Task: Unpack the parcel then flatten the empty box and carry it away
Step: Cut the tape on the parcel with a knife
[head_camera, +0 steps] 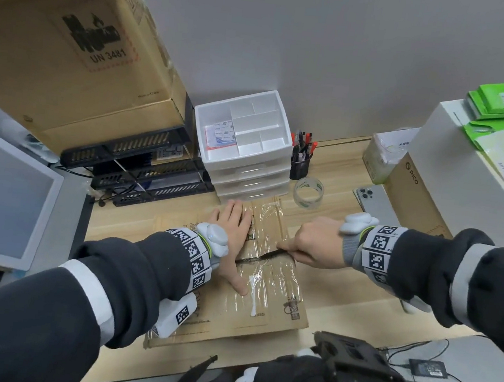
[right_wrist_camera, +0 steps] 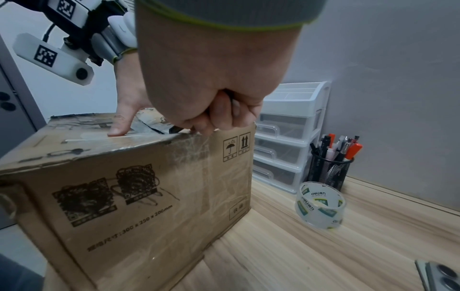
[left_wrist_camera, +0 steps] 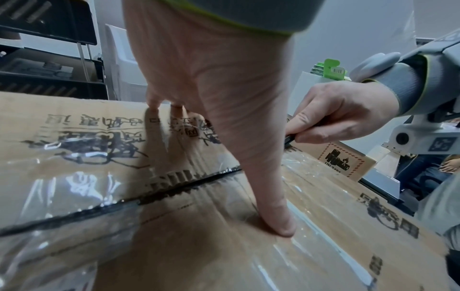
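Gripping a thin dark cutter (head_camera: 284,252), fingers clenched round its handle, the right hand (head_camera: 316,244) sits at three o'clock on the parcel (head_camera: 263,304) top, the tool's tip at the right end of the taped centre seam (left_wrist_camera: 174,191). The left hand (head_camera: 234,232) lies flat and relaxed on the lid at about ten o'clock, grasping nothing, its thumb pressed down on the near flap across the seam line. That thumb is the worry: from the head view it straddles the very slit the cutter looks set to travel along, so a pull toward nine o'clock with any slip could run the tip into it. The clear tape is wrinkled and glossy, which could snag the tool and make it jump. Pushing too deep could also score whatever is packed under the flaps; the contents are hidden. The parcel stands shut on the wooden desk (right_wrist_camera: 323,256), dead centre in front of the person. Out at one o'clock, a roll of clear tape (right_wrist_camera: 321,204) and a mesh pen holder (right_wrist_camera: 328,169) stand near enough that a swinging elbow could knock them; a phone (head_camera: 371,198) lies at two o'clock.
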A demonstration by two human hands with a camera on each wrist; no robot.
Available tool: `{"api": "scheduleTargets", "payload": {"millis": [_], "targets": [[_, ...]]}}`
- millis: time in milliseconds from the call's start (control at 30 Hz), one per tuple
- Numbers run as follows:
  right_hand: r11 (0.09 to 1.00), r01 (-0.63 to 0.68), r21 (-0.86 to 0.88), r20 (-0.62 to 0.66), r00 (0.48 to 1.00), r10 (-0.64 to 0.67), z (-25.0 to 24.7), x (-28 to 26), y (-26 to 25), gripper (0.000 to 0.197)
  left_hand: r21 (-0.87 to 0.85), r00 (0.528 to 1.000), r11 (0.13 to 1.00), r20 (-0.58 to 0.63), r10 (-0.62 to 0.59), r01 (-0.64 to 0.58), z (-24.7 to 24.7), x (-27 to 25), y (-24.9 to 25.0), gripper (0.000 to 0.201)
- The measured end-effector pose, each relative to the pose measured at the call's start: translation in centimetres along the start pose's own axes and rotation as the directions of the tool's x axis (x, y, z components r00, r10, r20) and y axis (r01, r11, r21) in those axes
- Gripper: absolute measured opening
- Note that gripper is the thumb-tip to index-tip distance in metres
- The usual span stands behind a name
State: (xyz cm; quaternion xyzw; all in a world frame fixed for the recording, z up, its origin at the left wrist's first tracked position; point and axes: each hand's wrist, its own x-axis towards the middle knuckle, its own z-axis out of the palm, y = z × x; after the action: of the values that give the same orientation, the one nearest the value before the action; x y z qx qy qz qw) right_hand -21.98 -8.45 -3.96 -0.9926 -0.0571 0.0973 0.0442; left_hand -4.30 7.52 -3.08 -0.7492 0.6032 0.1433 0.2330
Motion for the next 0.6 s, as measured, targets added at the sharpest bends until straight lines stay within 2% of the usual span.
{"api": "scheduleTargets", "payload": {"millis": [200,600], "targets": [[0.999,-0.021,-0.043,0.017,1.000,0.022,0.0,-0.7,0.7,0.034,0.078,1.000,0.997,-0.002,-0.028,0.028,-0.9,0.6,0.6,0.161],[0.995,-0.090,-0.045,-0.011,0.996,0.089,-0.3,-3.5,2.1,0.022,0.081,0.999,0.996,0.026,-0.033,0.031,-1.5,0.5,0.6,0.160]]}}
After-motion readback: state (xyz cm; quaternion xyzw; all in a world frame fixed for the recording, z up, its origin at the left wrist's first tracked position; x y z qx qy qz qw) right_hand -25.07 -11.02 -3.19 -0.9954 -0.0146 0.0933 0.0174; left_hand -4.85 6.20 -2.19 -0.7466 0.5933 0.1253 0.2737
